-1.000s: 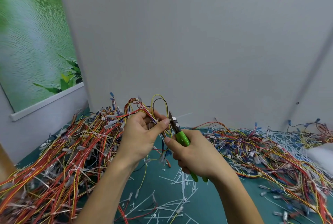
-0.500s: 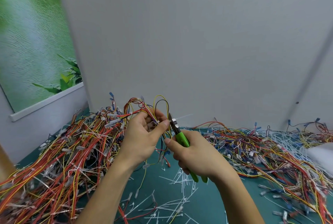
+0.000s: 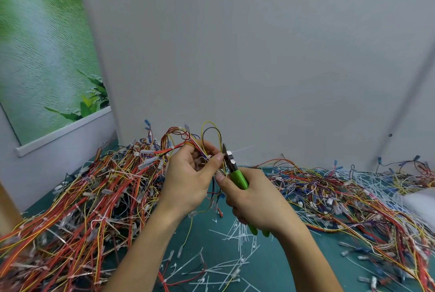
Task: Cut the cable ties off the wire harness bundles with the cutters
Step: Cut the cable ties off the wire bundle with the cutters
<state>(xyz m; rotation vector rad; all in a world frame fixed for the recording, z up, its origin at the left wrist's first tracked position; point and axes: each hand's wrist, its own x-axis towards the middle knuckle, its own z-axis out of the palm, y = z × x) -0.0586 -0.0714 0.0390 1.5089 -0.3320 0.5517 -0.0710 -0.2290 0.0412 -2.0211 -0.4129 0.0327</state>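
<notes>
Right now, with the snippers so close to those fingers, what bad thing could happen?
The cutters have their blades right beside the left hand's thumb, so a slip might nick it. The thin wires run close to the cable tie, so a wire could get cut instead.

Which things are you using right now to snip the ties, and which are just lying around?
In use:
left hand
held wire bundle
white cable tie
right hand
green cutters

Lying about:
left wire pile
right wire pile
cut ties
green table

left hand (image 3: 188,181) gripping harness (image 3: 188,138), cutters (image 3: 235,171) at tie (image 3: 240,150)
</notes>
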